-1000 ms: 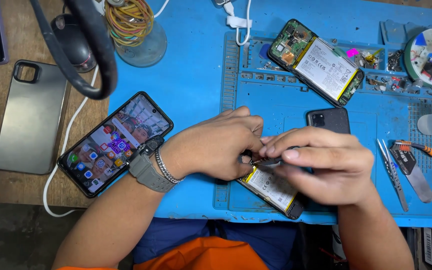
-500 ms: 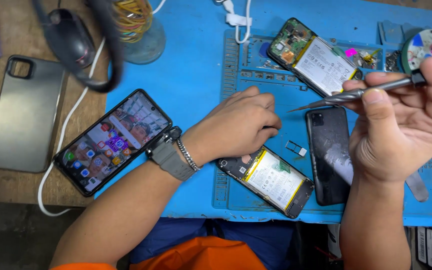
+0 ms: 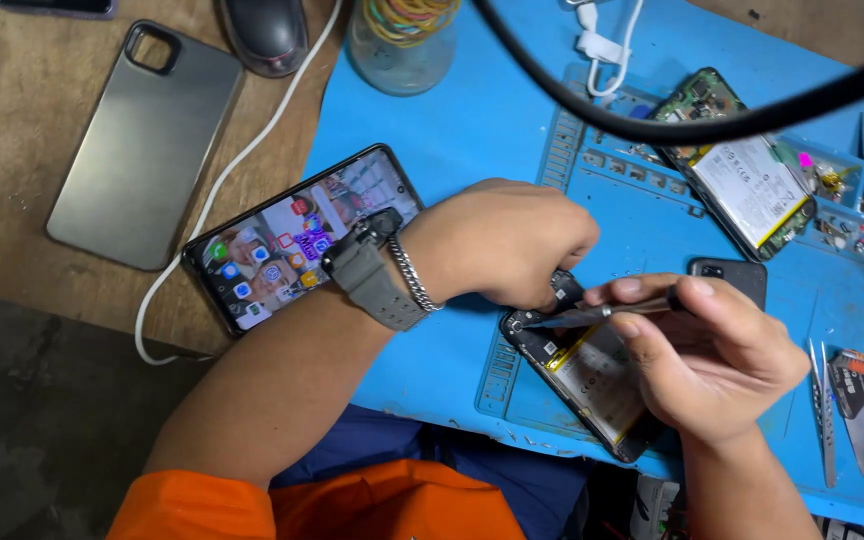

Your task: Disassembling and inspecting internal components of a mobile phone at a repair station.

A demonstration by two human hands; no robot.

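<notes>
An opened black phone (image 3: 584, 372) with its battery showing lies on the blue work mat (image 3: 472, 140). My left hand (image 3: 497, 240), with a grey watch and a chain bracelet on the wrist, presses down on the phone's top end. My right hand (image 3: 712, 350) grips metal tweezers (image 3: 592, 314). Their tip touches the phone's upper left corner. A dark back cover (image 3: 730, 276) lies just behind my right hand.
A lit phone (image 3: 292, 235) lies on the mat's left edge with a white cable beside it. A grey phone case (image 3: 147, 140) and a mouse (image 3: 264, 32) rest on the wooden table. A second opened phone (image 3: 742, 175), a jar of rubber bands (image 3: 402, 40) and hand tools (image 3: 847, 400) lie around.
My right hand came down from the upper right with the tweezers and put the tip on the opened phone. The view shifted closer.
</notes>
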